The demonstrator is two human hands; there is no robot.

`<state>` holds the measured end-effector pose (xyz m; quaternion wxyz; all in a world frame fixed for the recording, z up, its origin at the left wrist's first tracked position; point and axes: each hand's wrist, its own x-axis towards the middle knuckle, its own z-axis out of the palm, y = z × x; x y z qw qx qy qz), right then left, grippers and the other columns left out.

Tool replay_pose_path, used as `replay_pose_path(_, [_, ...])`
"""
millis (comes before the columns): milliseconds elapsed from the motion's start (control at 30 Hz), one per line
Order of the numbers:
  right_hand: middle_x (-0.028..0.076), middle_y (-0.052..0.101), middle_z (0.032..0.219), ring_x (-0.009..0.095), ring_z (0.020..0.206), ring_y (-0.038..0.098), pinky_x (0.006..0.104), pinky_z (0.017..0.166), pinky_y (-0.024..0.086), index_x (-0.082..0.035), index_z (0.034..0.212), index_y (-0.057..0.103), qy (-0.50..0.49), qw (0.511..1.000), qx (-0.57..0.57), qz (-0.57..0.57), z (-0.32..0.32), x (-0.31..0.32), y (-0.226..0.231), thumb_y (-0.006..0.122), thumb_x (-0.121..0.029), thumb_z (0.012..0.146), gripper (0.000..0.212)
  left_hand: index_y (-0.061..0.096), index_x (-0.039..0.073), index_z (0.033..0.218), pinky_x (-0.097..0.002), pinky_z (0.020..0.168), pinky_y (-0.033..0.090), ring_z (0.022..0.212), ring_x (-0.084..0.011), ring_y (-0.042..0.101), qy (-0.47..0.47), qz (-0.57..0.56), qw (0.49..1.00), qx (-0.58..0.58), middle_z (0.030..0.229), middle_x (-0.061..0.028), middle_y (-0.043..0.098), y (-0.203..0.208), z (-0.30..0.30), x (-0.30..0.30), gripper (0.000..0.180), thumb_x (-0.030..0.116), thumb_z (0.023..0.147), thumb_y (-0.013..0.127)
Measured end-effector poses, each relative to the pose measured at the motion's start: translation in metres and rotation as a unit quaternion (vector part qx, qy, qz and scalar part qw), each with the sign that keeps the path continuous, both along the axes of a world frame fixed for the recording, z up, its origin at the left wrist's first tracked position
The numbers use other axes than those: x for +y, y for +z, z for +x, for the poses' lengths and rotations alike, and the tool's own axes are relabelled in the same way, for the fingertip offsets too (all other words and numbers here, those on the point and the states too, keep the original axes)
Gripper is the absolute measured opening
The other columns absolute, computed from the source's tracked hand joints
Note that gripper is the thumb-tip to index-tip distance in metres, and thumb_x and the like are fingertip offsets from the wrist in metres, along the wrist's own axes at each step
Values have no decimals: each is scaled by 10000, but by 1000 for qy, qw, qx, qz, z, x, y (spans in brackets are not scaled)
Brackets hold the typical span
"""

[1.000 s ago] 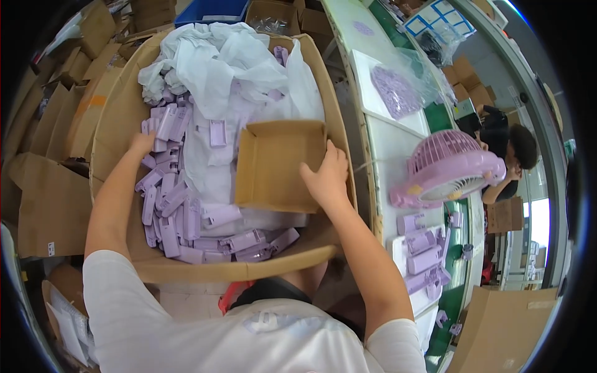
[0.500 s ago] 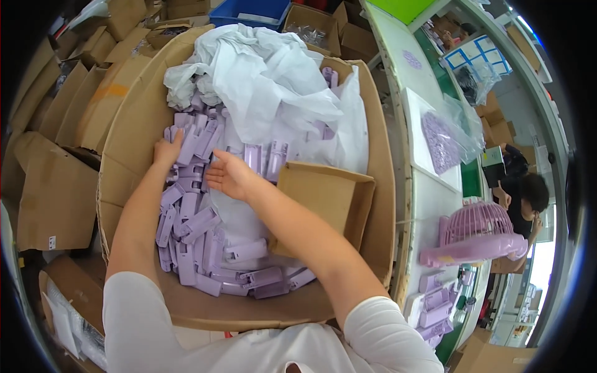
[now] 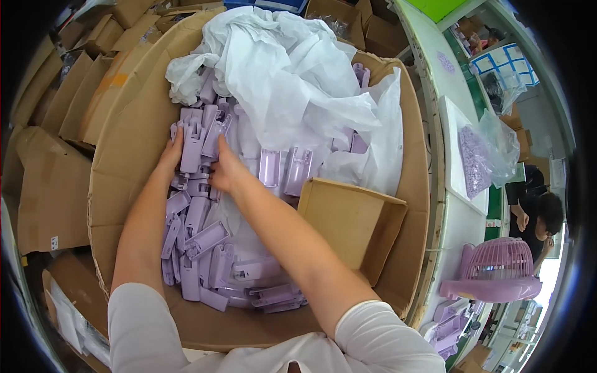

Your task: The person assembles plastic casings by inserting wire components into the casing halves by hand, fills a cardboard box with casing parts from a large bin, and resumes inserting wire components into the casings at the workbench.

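Observation:
Both hands are deep in a large cardboard box (image 3: 134, 105) of lilac plastic housings. My left hand (image 3: 171, 152) presses against the left side of a bunch of these long, hollow lilac housings (image 3: 193, 149). From the right, my right hand (image 3: 227, 166) closes on the same bunch, thumb up along one piece and fingers curled beneath. Parts of the fingers on both hands are hidden behind the pieces. More lilac housings (image 3: 208, 239) lie jumbled toward me. Two others (image 3: 270, 168) rest on white sheeting right of my right hand.
Crumpled white sheeting (image 3: 267, 68) covers the box's far part. A shallow cardboard tray (image 3: 348, 227) sits inside at right. Beyond stands a workbench (image 3: 435, 205) with a pink fan (image 3: 497, 267) and a bag of small lilac parts (image 3: 476, 161). A person (image 3: 538, 211) sits farther right.
My right hand has moved left and turned from an open palm to closing against the housings. My left hand stays by the bunch. The whole view has shifted slightly.

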<state>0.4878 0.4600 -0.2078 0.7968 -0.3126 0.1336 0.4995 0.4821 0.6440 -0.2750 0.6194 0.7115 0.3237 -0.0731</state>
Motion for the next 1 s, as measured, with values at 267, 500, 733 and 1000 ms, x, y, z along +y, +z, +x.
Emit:
replay_pose_path(267, [148,305,1413,335,1279,293,532,1031,195,-77,1361,314,56,997,-28,43,15,8,-27,418,-784,699,974,266,128,1354,-405,848,463,1066,-222,509,-19,-161,987,-6,1203,-71,495,6,12,0,821,699,782,408])
replay_pose_path(500, [102,381,1369,329,1211,387,606,962,253,-173,1346,344,66,996,38,-53,-3,11,-31,480,-663,779,761,360,90,1302,-342,759,481,945,-201,549,65,-168,976,-122,1130,-71,532,22,-7,-35,616,461,850,556])
replay_pose_path(733, [71,484,1193,280,1041,523,564,801,451,-212,1288,277,-14,1000,5,19,-48,-18,17,672,-307,795,639,501,27,1160,-316,759,466,889,-177,562,101,-90,980,-142,1027,-86,573,93,-40,-79,506,392,830,617])
replay_pose_path(1000, [60,575,1066,214,943,594,412,803,513,-124,1179,450,-123,982,-44,135,-82,-75,95,671,-128,792,446,503,16,1156,-323,754,486,905,-193,585,108,-133,973,-156,1039,-112,582,196,-78,-152,488,371,839,612])
